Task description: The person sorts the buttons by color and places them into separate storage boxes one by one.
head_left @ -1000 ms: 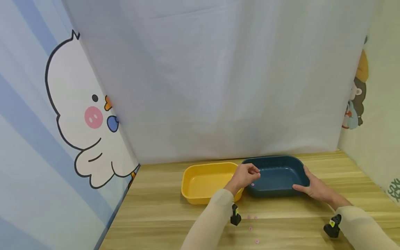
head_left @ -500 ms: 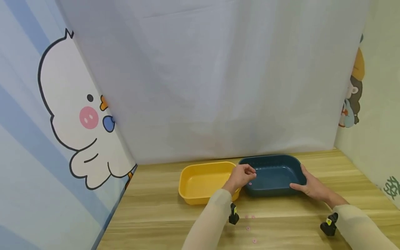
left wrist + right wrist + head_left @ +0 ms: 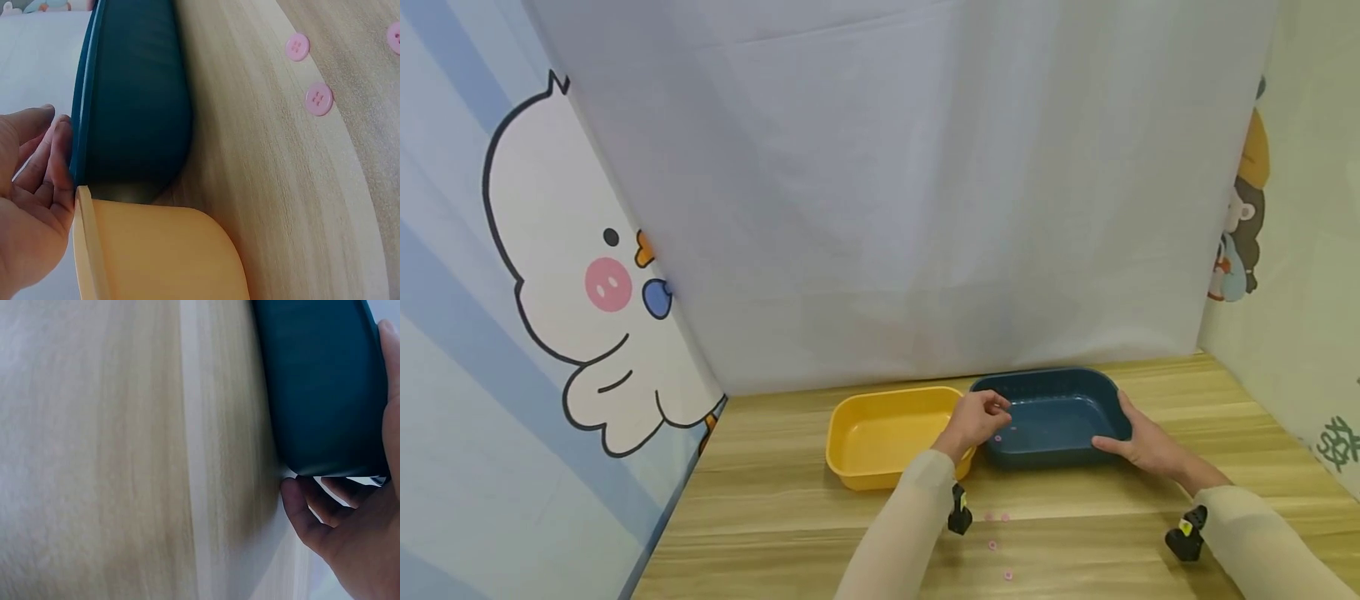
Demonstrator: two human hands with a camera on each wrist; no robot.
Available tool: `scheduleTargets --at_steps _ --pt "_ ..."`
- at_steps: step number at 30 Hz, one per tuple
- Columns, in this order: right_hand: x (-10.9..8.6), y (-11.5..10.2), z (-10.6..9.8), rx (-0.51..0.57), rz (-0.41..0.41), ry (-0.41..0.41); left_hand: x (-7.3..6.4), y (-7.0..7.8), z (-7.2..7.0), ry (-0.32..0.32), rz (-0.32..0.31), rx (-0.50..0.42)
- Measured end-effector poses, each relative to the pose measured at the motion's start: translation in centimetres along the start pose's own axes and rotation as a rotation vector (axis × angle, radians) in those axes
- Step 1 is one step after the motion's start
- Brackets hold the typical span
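My left hand [image 3: 976, 419] hovers over the left end of a dark blue plastic basin [image 3: 1052, 459], its fingers loosely bent. In the left wrist view the thumb [image 3: 34, 120] stands slightly apart from the fingers, and nothing shows between them. Just below these fingertips a small pink button [image 3: 1013, 428] shows against the basin's inside, and another pink button [image 3: 997, 438] is close by. At the basin's right end, my right hand [image 3: 1150, 447] holds it, thumb over the near rim and fingers around the end wall.
A yellow basin [image 3: 880, 482] stands left of the blue one, partly behind my left wrist. Several pink buttons lie on the wooden table in front, among them a four-hole button [image 3: 319, 99] and a nearer button [image 3: 1008, 576]. A white curtain [image 3: 925, 208] hangs behind.
A second pink button now shows inside the blue basin below my left fingertips. Both hands keep nearly the same place; the head view has shifted slightly.
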State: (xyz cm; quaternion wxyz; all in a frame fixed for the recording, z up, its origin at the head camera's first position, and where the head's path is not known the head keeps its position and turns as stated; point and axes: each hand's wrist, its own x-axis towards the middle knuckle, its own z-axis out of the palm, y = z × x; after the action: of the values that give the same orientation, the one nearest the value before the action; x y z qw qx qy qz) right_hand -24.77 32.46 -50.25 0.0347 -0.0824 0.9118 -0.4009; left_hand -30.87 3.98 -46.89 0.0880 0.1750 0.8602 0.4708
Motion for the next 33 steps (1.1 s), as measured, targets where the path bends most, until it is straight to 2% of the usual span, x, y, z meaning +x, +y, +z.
scheduleTargets --at_steps 5,10,16,21,27,33 --pt "-0.1 -0.1 0.0 -0.010 0.006 0.006 -0.4 0.0 -0.6 -0.021 0.015 -0.002" --pt "-0.1 0.0 0.0 -0.008 0.004 0.008 -1.4 0.1 -1.7 -0.108 0.063 0.027" --pt "0.0 0.0 -0.3 -0.001 0.005 0.005 -3.7 0.1 -3.1 -0.229 0.149 0.135" --pt "0.1 0.1 -0.4 -0.017 0.013 -0.001 -5.8 -0.5 -3.5 -0.310 0.218 0.218" --pt "0.1 0.0 -0.4 -0.010 0.013 -0.009 -7.7 -1.5 -3.5 -0.425 0.290 0.300" --pt "0.0 -0.2 -0.2 -0.004 0.008 -0.012 -8.9 -2.6 -2.2 -0.523 0.370 0.486"
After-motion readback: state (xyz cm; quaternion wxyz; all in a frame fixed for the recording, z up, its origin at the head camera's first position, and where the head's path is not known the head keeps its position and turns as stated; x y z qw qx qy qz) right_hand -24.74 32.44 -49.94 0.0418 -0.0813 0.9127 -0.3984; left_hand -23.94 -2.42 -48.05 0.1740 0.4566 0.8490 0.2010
